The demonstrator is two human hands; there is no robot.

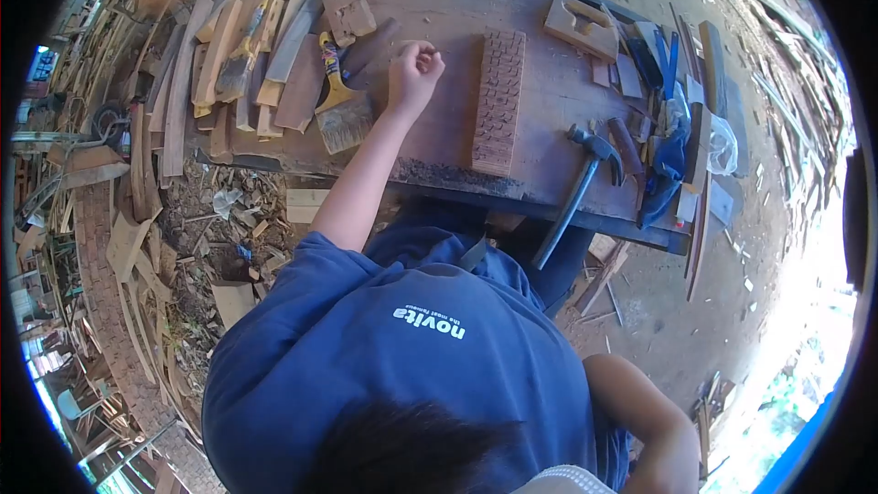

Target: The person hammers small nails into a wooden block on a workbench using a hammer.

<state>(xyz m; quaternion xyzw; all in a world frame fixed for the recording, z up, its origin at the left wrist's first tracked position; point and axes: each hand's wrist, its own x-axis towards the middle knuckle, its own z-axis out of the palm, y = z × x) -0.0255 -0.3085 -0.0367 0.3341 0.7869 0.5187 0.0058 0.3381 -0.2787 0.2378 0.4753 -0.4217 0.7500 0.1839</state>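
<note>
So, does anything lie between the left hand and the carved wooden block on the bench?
Nothing visible does. Only bare bench top lies between the left hand and the carved block; the paintbrush lies on the hand's other side.

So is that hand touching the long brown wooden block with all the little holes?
Apart. The head view shows bare workbench top between the left hand and the long brown wooden block.

A yellow-handled paintbrush lies flat on the bench, bristles toward 6 o'clock, at 9 o'clock of the curled left hand. A carved wooden block lies lengthwise at the hand's 3 o'clock.
</note>
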